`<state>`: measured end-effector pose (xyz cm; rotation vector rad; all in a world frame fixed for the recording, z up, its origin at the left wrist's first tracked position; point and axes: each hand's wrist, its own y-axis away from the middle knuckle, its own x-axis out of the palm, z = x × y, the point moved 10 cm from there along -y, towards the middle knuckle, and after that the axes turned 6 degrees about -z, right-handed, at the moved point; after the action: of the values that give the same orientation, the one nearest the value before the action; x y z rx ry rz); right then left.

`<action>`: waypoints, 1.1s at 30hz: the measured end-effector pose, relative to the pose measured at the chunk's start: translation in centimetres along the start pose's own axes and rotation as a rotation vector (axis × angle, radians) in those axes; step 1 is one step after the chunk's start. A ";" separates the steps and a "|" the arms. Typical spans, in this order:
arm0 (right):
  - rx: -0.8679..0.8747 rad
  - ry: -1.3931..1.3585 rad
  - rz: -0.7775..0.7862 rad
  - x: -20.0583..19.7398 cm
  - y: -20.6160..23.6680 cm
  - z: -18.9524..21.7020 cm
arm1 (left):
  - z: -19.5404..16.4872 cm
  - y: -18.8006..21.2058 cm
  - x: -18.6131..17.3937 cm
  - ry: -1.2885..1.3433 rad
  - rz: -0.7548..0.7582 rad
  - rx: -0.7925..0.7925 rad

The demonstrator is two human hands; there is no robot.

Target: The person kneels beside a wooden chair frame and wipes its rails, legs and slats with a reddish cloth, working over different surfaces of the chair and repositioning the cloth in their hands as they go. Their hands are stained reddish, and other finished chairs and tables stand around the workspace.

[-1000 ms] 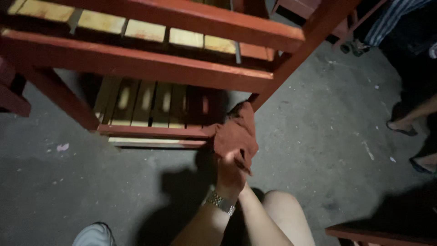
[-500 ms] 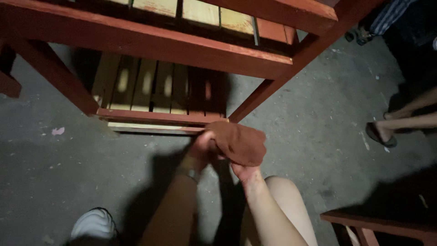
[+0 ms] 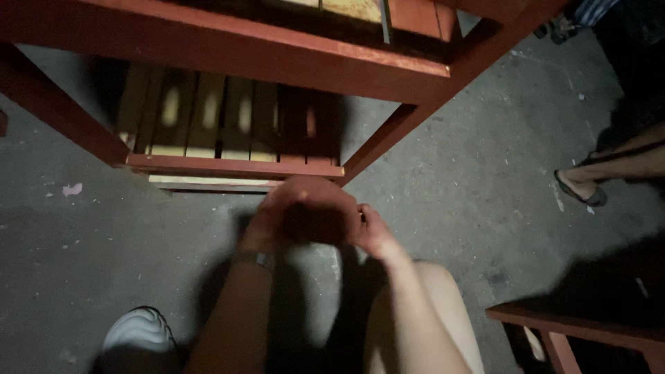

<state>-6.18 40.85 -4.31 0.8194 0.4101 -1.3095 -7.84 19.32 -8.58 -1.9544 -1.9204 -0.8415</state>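
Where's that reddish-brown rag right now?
In the head view the rag sits at centre, bunched between the left hand and right hand, just below the lower rail of the red wooden frame, above the concrete floor.

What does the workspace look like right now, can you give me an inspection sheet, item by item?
Surface: grey concrete floor, scuffed, small pale scraps.
Job's things: reddish-brown cloth bunched between both hands; red-painted wooden frame with partly unpainted slats just beyond.
Clutter: pale scrap on floor.
Grippers: left hand and right hand both on the cloth, blurred.
Cables: nothing seen.
Surroundings: own white shoe; another person's sandalled foot; second red frame at lower right.
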 end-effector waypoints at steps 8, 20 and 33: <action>-0.288 -0.334 -0.620 -13.5 2.7 4.9 | -4.8 0.6 7.0 0.004 0.270 0.063; -0.450 -0.767 -0.446 -6.2 5.7 14.3 | -11.2 -0.3 11.4 -0.055 0.196 0.006; -0.622 -0.635 -0.926 -10.3 2.2 14.5 | -29.6 11.6 -15.9 -0.543 -1.313 0.737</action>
<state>-9.17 37.43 13.07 -0.3955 0.6625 -2.0302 -1.92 -11.51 8.06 -0.3329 -3.1358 0.3181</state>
